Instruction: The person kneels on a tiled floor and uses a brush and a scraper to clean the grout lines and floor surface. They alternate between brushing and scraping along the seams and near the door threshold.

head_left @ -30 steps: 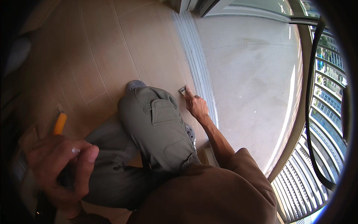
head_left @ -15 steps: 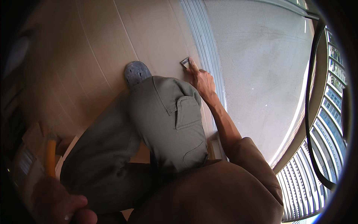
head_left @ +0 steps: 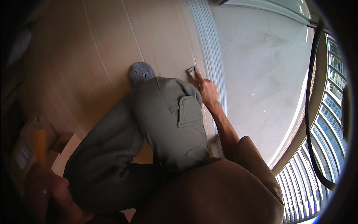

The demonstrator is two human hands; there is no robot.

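My right hand (head_left: 207, 90) is closed on a small scraper (head_left: 191, 71) with a flat, dull blade. Its index finger stretches along the tool. The blade rests on the wood-look floor (head_left: 164, 41), just left of the ribbed metal door track (head_left: 212, 48). At the lower left my left hand (head_left: 46, 184), dim and blurred, is wrapped round something with an orange, flat, upright handle (head_left: 40, 145). What kind of tool this is, I cannot make out.
My bent knee (head_left: 175, 97) and grey shoe (head_left: 141, 73) are beside the right hand. Right of the track lies a grey balcony floor (head_left: 257, 74) with a curved slatted railing (head_left: 317, 149). A black cable (head_left: 308, 100) hangs there. Cardboard boxes (head_left: 28, 149) stand at left.
The view has shifted a little. My right hand has drawn the scraper slightly nearer along the track. My left hand with the orange-handled thing has moved left and a little up.
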